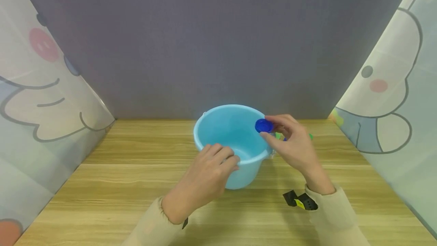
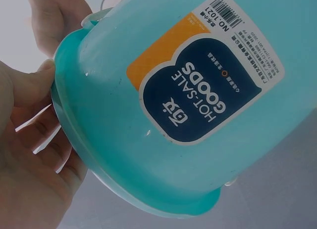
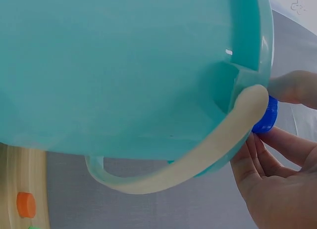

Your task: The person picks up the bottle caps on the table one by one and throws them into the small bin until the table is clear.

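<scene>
A light blue plastic bucket (image 1: 243, 177) stands on the wooden table, its inside visible from above. My left hand (image 1: 212, 168) grips the near rim, thumb outside and fingers over the edge; the left wrist view shows the bucket's printed label (image 2: 198, 90). Between the thumb and fingers of my right hand (image 1: 295, 145) is a blue bottle cap (image 1: 264, 125), pinched above the bucket's right rim. In the right wrist view the pale bucket handle (image 3: 148, 183) hangs along the side and partly hides the cap (image 3: 267, 115).
Small green pieces (image 1: 311, 136) lie behind my right hand, mostly covered by it. An orange cap (image 3: 26, 205) lies on the table (image 1: 136, 177) to the bucket's right. A grey panel (image 1: 218, 48) rises behind, with cartoon-print sheets (image 1: 392, 86) at both sides.
</scene>
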The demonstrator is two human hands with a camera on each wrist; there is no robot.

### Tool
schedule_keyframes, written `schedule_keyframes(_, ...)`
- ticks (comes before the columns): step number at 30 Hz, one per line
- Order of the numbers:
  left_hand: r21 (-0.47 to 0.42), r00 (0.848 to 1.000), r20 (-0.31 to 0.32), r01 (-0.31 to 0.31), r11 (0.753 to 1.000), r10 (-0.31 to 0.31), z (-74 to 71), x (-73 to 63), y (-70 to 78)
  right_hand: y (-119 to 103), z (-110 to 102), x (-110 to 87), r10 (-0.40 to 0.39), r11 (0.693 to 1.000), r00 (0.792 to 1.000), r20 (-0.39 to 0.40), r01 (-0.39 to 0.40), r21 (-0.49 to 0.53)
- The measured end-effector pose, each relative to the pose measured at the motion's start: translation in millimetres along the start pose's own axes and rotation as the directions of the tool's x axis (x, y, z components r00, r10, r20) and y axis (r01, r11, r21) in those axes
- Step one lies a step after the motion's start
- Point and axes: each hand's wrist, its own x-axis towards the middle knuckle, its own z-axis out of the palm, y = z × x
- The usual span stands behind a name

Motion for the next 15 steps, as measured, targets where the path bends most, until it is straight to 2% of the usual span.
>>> schedule_keyframes(9, 0.010, 1.000, 0.003, -0.001, 1.000, 0.001, 0.3, 0.0, 0.2, -3, 7, -0.9, 0.004, 1.000, 1.000, 0.002, -0.004, 0.013)
schedule_keyframes(15, 0.007, 1.000, 0.004, -0.001, 1.000, 0.001, 1.0, 0.0, 0.0, -4, 11, -1.5, -0.009, 1.000, 1.000, -0.004, 0.008, -0.019)
